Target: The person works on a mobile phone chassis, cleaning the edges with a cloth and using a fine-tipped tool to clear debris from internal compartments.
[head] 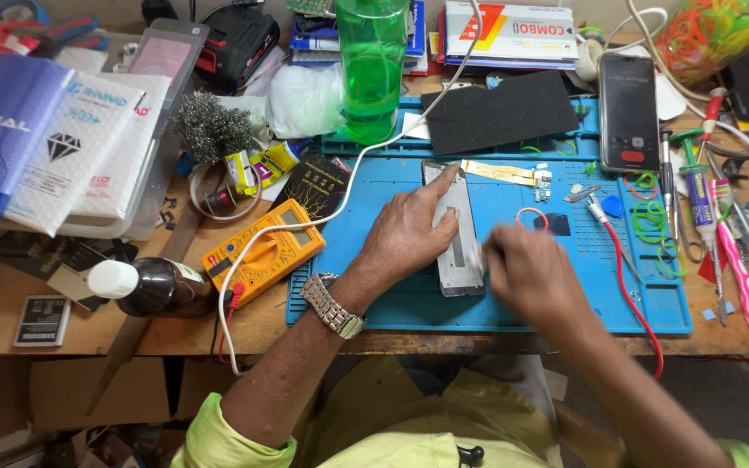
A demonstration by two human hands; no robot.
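My left hand [409, 230] lies flat on a long grey phone frame [459, 247] that rests on the blue work mat [374, 286], the index finger stretched toward its far end. A metal wristwatch [331, 305] is on that wrist. My right hand [530, 277] is blurred beside the frame's near right edge, fingers curled. I cannot tell whether it holds anything. A gold flex strip [500, 172] lies just past the frame's far end.
A yellow multimeter [263, 251] and a dark bottle [145, 286] sit left of the mat. A green bottle [371, 69] and black foam pad [500, 111] stand behind. A lit phone [627, 113], red wire [630, 286], pink toothbrush [739, 269] and tools lie right.
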